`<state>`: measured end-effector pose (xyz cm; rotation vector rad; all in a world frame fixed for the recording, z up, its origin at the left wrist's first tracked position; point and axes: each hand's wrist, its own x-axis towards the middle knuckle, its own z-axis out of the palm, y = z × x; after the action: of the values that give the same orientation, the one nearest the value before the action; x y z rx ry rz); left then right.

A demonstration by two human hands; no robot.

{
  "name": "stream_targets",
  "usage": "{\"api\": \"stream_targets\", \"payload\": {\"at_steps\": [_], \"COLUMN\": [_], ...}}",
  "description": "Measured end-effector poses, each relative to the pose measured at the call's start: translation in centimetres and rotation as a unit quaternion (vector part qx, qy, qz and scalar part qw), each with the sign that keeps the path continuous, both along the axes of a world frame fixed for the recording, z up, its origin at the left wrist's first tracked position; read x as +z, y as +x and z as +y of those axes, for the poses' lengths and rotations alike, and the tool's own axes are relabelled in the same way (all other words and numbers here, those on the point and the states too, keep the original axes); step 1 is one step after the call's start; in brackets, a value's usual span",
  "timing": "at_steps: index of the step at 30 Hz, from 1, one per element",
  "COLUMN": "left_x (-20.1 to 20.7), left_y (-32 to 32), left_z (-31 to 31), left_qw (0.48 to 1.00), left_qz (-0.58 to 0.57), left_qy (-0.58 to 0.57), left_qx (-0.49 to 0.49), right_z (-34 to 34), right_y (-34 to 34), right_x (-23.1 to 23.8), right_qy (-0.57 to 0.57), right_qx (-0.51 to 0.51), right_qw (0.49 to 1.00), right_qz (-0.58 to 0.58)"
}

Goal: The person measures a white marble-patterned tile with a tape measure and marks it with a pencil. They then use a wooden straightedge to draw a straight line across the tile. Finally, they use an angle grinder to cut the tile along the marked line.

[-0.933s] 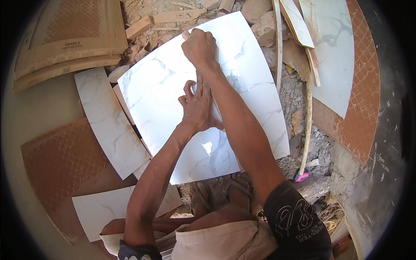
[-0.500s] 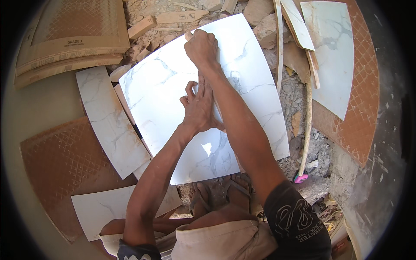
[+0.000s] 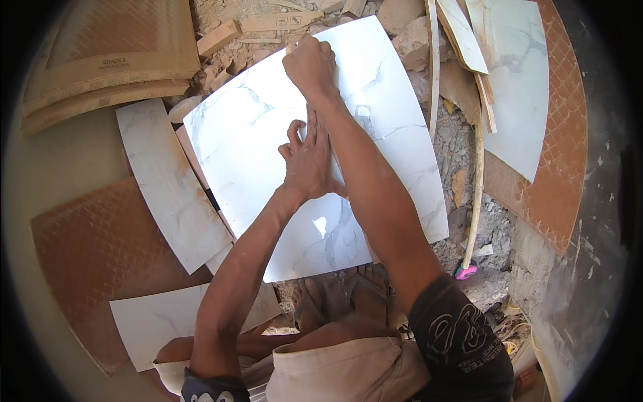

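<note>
White, grey-veined and glossy, the large tile (image 3: 244,167) lies face up on the ground in front of the person, beneath both arms. The right grip (image 3: 311,70) is a fist with the fingers drawn together near the far edge; whether it is clamped on something cannot be told, though a small tan end (image 3: 291,47) shows beside it. The left grip (image 3: 308,164) is spread flat, fingers pointing away and thumb out, apparently pressing near the tile's middle, with the right forearm passing just beside it. Judging by what shows, the work on this tile is partway at most: the hands are in place, but no split or loose piece can be seen, and the forearm hides part of the face. The outer edges look whole. To either side of the arms the tile's face lies uncovered, leaving room to shift the hands. Its far edge meets rubble (image 3: 410,50); the near edge stops just short of the sandalled feet (image 3: 309,298), so there is little room that way. On the left a narrower tile (image 3: 171,191) lies close by. On the right a strip of broken ground separates it from a pale stick (image 3: 477,194), with a pink object (image 3: 466,272) at its near end.
</note>
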<state>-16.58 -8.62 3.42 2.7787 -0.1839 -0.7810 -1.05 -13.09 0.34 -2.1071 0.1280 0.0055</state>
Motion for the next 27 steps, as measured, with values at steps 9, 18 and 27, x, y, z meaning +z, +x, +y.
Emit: {"api": "stream_targets", "payload": {"at_steps": [9, 18, 27], "left_x": [0.0, -0.4, -0.1], "left_y": [0.1, 0.0, 0.1], "left_z": [0.3, 0.2, 0.2], "left_qw": [1.000, 1.000, 1.000], "left_qz": [0.014, -0.016, 0.016], "left_qy": [-0.007, -0.003, 0.014], "left_qx": [0.007, 0.002, 0.010], "right_z": [-2.6, -0.5, -2.3], "right_y": [-4.3, -0.7, -3.4], "right_x": [1.4, 1.0, 1.1], "right_qy": [-0.032, 0.017, -0.026], "right_qx": [0.050, 0.004, 0.046], "right_qw": [0.991, 1.000, 0.995], "right_qz": [0.117, 0.025, 0.088]}}
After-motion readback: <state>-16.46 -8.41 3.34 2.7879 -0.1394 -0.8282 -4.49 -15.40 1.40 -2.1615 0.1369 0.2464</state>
